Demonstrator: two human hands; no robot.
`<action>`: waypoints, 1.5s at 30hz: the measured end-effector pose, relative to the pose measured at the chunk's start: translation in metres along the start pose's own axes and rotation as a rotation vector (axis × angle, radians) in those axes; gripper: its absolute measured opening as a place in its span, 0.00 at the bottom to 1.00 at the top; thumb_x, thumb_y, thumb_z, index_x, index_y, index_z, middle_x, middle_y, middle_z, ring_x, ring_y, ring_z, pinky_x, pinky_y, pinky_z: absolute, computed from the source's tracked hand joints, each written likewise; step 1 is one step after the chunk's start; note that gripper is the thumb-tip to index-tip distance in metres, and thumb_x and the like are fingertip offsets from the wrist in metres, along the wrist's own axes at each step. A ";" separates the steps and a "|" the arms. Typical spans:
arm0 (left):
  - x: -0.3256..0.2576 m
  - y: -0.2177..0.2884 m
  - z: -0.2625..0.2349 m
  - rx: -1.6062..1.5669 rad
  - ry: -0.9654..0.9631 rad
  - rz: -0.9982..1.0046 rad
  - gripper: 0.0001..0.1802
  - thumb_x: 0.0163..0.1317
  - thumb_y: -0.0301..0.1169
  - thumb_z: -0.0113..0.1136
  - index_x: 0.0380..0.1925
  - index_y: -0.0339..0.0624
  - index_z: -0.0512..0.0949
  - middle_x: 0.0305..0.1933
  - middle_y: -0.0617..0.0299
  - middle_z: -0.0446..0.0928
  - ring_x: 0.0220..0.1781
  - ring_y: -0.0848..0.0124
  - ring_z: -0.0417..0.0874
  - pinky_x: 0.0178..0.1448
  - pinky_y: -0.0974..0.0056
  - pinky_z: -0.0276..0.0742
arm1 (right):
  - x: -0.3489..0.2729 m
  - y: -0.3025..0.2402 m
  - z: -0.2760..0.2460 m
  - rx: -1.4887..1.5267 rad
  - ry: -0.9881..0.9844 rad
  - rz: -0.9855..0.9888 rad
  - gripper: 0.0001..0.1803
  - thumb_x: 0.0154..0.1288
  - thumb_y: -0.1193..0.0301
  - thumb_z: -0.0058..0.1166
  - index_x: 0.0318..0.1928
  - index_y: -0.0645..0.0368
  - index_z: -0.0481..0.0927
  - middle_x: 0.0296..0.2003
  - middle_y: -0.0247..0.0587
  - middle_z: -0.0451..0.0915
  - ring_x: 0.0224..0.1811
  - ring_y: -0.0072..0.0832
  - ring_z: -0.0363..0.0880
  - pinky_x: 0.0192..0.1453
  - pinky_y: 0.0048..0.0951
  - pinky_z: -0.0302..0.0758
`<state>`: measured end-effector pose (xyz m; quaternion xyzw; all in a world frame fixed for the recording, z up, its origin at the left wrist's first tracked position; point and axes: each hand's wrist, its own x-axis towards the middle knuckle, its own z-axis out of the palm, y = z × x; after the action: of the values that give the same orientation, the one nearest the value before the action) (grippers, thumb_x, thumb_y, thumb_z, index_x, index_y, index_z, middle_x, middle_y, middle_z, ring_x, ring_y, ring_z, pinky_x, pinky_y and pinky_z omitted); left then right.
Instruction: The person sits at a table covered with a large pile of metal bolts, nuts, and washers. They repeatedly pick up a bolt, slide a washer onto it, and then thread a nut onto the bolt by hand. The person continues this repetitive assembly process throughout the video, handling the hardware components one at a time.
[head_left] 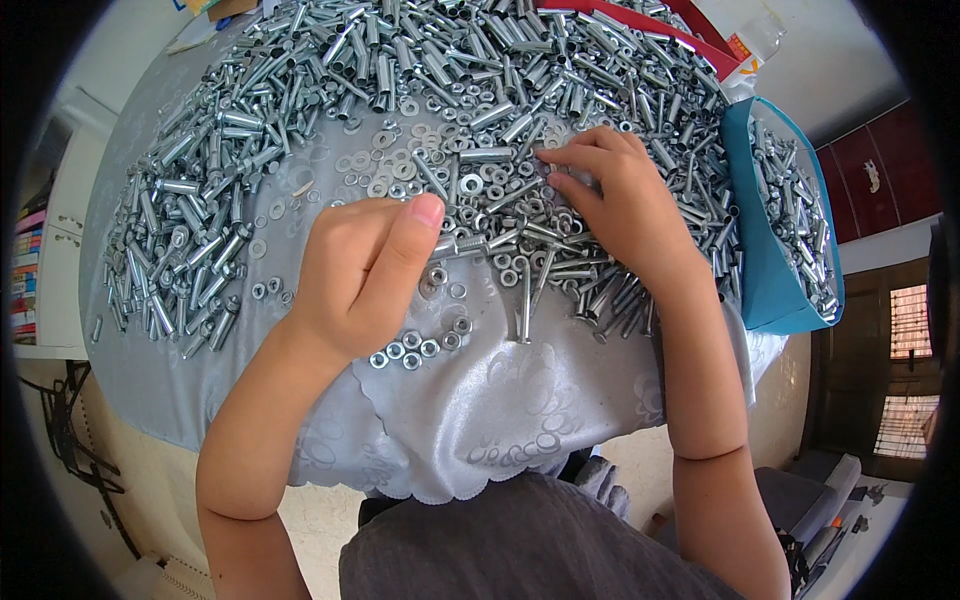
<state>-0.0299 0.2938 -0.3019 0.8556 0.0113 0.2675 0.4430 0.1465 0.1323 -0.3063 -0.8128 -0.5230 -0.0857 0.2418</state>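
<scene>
My left hand [362,262] is closed round a metal anchor bolt [466,245], whose threaded end sticks out past the fingers toward the right. The rest of the bolt is hidden in the fist. Over the pile at the right, my right hand [628,205] reaches down with thumb and forefinger close together, at loose nuts and washers; whatever lies between the fingertips is too small to make out. Flat washers [402,168] lie spread between the hands and the far heap. Loose bolts [540,285] fan out below the right hand. Several hex nuts [411,350] sit grouped beside my left wrist.
A grey patterned cloth [500,400] covers the round table. Metal sleeves [430,65] are heaped along the far side, with assembled anchor bolts [180,240] at the left. A teal box [765,230] of hardware stands at the right edge, a red tray [710,35] behind it.
</scene>
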 end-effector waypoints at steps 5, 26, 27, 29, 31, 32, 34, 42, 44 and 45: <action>0.001 0.001 0.000 -0.001 0.003 0.010 0.24 0.66 0.35 0.40 0.12 0.33 0.63 0.12 0.60 0.60 0.14 0.71 0.59 0.20 0.65 0.53 | 0.001 0.001 0.002 0.117 -0.032 0.059 0.06 0.53 0.73 0.56 0.32 0.60 0.79 0.32 0.44 0.76 0.39 0.42 0.73 0.46 0.36 0.70; 0.001 0.001 0.005 -0.064 0.037 -0.041 0.25 0.66 0.34 0.45 0.08 0.37 0.62 0.09 0.59 0.58 0.11 0.67 0.57 0.19 0.62 0.53 | 0.001 -0.017 -0.016 0.498 -0.093 0.181 0.05 0.54 0.78 0.55 0.34 0.63 0.76 0.26 0.35 0.77 0.29 0.21 0.75 0.34 0.23 0.70; 0.001 0.002 0.005 -0.064 0.039 -0.046 0.25 0.66 0.34 0.44 0.08 0.37 0.62 0.09 0.59 0.58 0.11 0.68 0.57 0.20 0.62 0.53 | 0.001 -0.021 -0.017 0.595 -0.105 0.183 0.05 0.54 0.77 0.55 0.33 0.63 0.76 0.25 0.35 0.77 0.28 0.20 0.76 0.34 0.23 0.71; 0.000 0.001 0.006 -0.070 0.041 -0.055 0.26 0.66 0.35 0.44 0.08 0.37 0.62 0.09 0.60 0.58 0.11 0.68 0.57 0.20 0.62 0.54 | -0.001 -0.029 -0.017 0.813 -0.174 0.188 0.06 0.55 0.79 0.55 0.34 0.64 0.75 0.29 0.33 0.76 0.32 0.18 0.74 0.38 0.20 0.71; 0.000 0.001 0.006 -0.064 0.031 -0.051 0.26 0.66 0.36 0.44 0.08 0.37 0.62 0.09 0.60 0.58 0.11 0.68 0.58 0.20 0.62 0.54 | -0.001 -0.039 -0.021 0.970 -0.265 0.257 0.07 0.56 0.80 0.56 0.36 0.66 0.75 0.32 0.32 0.76 0.35 0.18 0.75 0.40 0.18 0.72; 0.001 0.001 0.006 -0.061 0.027 -0.049 0.26 0.66 0.36 0.44 0.08 0.37 0.63 0.09 0.60 0.59 0.11 0.68 0.58 0.20 0.62 0.54 | -0.001 -0.041 -0.021 0.989 -0.271 0.261 0.07 0.57 0.80 0.56 0.36 0.66 0.75 0.32 0.33 0.76 0.35 0.18 0.75 0.40 0.18 0.72; 0.001 0.001 0.005 -0.061 0.019 -0.046 0.26 0.66 0.36 0.44 0.08 0.37 0.63 0.09 0.60 0.59 0.11 0.68 0.59 0.20 0.62 0.54 | -0.001 -0.041 -0.019 1.029 -0.283 0.270 0.07 0.57 0.80 0.55 0.37 0.66 0.75 0.32 0.33 0.76 0.35 0.18 0.75 0.39 0.17 0.72; 0.001 0.002 0.005 -0.048 0.003 -0.054 0.26 0.66 0.36 0.44 0.09 0.37 0.63 0.09 0.59 0.60 0.11 0.67 0.60 0.20 0.62 0.55 | -0.003 -0.038 -0.014 0.939 -0.247 0.231 0.07 0.56 0.79 0.56 0.36 0.66 0.77 0.28 0.32 0.77 0.30 0.15 0.74 0.35 0.17 0.71; 0.000 0.001 0.005 -0.049 0.009 -0.060 0.26 0.66 0.36 0.44 0.09 0.36 0.63 0.09 0.59 0.60 0.11 0.67 0.60 0.20 0.62 0.55 | -0.003 -0.039 -0.015 0.940 -0.259 0.251 0.07 0.55 0.78 0.57 0.35 0.65 0.77 0.25 0.31 0.78 0.27 0.14 0.73 0.33 0.17 0.70; 0.000 0.001 0.005 -0.052 0.013 -0.060 0.26 0.66 0.36 0.44 0.09 0.36 0.63 0.09 0.59 0.60 0.11 0.67 0.60 0.20 0.62 0.55 | -0.003 -0.042 -0.018 0.948 -0.276 0.280 0.07 0.55 0.78 0.57 0.35 0.65 0.77 0.25 0.31 0.78 0.27 0.13 0.73 0.32 0.16 0.70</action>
<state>-0.0276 0.2898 -0.3032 0.8413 0.0329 0.2600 0.4729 0.1101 0.1355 -0.2786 -0.6799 -0.4176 0.3021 0.5216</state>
